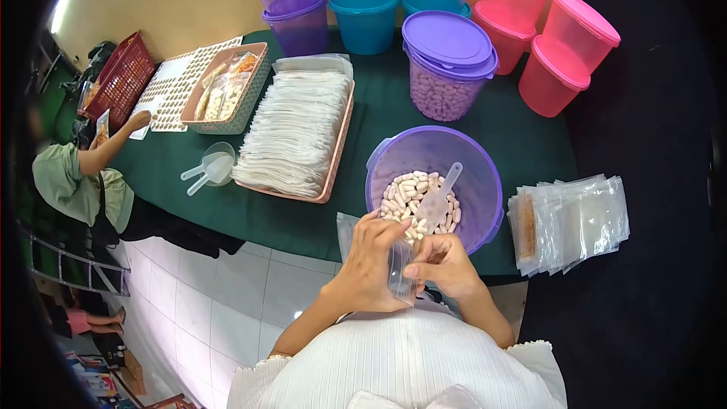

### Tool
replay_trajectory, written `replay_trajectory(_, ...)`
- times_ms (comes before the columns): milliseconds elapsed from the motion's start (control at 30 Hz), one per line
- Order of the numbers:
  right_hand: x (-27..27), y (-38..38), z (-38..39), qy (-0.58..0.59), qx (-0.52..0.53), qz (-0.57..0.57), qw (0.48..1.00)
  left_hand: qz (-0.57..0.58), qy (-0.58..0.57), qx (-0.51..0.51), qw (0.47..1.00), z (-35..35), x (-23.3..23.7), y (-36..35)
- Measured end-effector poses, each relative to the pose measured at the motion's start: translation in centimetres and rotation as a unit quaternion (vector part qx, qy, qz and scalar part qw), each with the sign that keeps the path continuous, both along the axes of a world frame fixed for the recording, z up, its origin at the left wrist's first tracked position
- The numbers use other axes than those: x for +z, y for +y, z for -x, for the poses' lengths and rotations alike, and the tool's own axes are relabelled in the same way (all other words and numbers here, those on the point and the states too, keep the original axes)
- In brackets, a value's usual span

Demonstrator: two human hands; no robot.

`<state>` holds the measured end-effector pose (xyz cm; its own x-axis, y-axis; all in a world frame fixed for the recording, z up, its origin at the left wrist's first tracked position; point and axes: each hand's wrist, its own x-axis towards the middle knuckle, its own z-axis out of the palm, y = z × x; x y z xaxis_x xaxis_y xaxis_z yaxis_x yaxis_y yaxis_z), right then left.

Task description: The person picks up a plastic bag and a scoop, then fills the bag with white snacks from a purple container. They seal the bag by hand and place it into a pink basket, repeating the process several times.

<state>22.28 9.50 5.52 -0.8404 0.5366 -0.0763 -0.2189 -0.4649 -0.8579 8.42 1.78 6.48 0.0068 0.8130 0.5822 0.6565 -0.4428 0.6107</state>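
Close to my body, my left hand (369,263) is wrapped round a clear plastic bag (399,276). Fingers of my right hand (448,266) pinch the bag's right edge. What the bag holds, if anything, I cannot make out. Just beyond both hands stands an open purple tub (494,182) with many pale, short, rod-shaped pieces (403,192) in it. A translucent scoop (433,208) rests on those pieces, its handle pointing up and away.
Left of the tub, a basket (346,132) holds a thick row of packets; two scoops (216,167) lie beside it. Flat plastic bags (572,220) are stacked at right. A lidded purple tub (448,68) and coloured containers (356,23) line the back. Another person (68,178) works at far left.
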Motion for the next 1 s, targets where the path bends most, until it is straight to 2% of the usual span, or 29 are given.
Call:
replay_trajectory(200,0.1,-0.6,0.2,0.034,-0.002,0.063,0.997,0.017,-0.026,0.013,0.999,-0.4,-0.2,-0.2)
replay_trajectory(267,-0.1,-0.7,0.2,0.057,0.006,0.122,0.991,0.016,-0.043,0.01,0.999,-0.6,-0.4,-0.3)
replay_trajectory(400,0.7,-0.8,-0.3,0.025,-0.02,0.103,0.994,0.005,-0.054,0.031,0.998,-0.6,-0.2,-0.3)
replay_trajectory(433,0.9,-1.0,-0.4,-0.018,-0.112,-0.054,0.992,0.007,-0.054,0.029,0.998,-0.6,0.0,-0.4)
replay_trajectory(467,1.1,-1.1,-0.5,-0.06,-0.2,-0.208,0.956,0.021,-0.001,0.045,0.999,-0.4,0.4,-0.5)
replay_trajectory(500,1.0,-1.0,-1.3,-0.097,-0.209,-0.345,0.91,0.034,0.053,0.06,0.996,-0.3,0.7,-0.6)
replay_trajectory(533,2.0,-1.2,-1.3,-0.097,-0.21,-0.344,0.91,0.034,0.054,0.059,0.996,-0.3,0.9,-0.6)
replay_trajectory(600,4.9,-1.7,-1.5,-0.084,-0.129,-0.513,0.844,0.045,0.033,0.028,0.998,-0.4,1.0,-0.7)
replay_trajectory(633,5.0,-1.8,-1.7,-0.103,-0.082,-0.534,0.835,0.045,0.033,0.026,0.998,-0.4,0.7,-0.8)
replay_trajectory(667,4.5,-1.7,-1.7,-0.104,-0.083,-0.533,0.835,0.033,0.027,0.039,0.998,-0.3,0.3,-0.8)
replay_trajectory(733,3.4,-1.4,-1.5,-0.065,-0.067,-0.612,0.785,0.021,0.021,0.048,0.998,0.0,0.2,-0.8)
replay_trajectory(833,3.6,-1.5,-1.6,-0.069,-0.03,-0.609,0.789,0.035,0.002,0.044,0.998,0.2,1.3,-0.7)
replay_trajectory(900,3.6,-1.5,-1.6,-0.08,-0.02,-0.608,0.79,0.095,-0.084,0.068,0.99,0.1,1.5,-0.8)
replay_trajectory(933,3.8,-1.4,-1.5,-0.089,-0.003,-0.634,0.769,0.097,-0.085,0.069,0.989,0.3,1.5,-0.9)
replay_trajectory(967,4.0,-1.2,-1.4,-0.096,0.013,-0.659,0.746,0.169,-0.04,0.046,0.984,0.7,1.5,-1.1)
replay_trajectory(1000,4.0,-1.1,-1.4,-0.096,0.016,-0.657,0.747,0.241,0.004,0.024,0.97,1.1,1.5,-1.4)
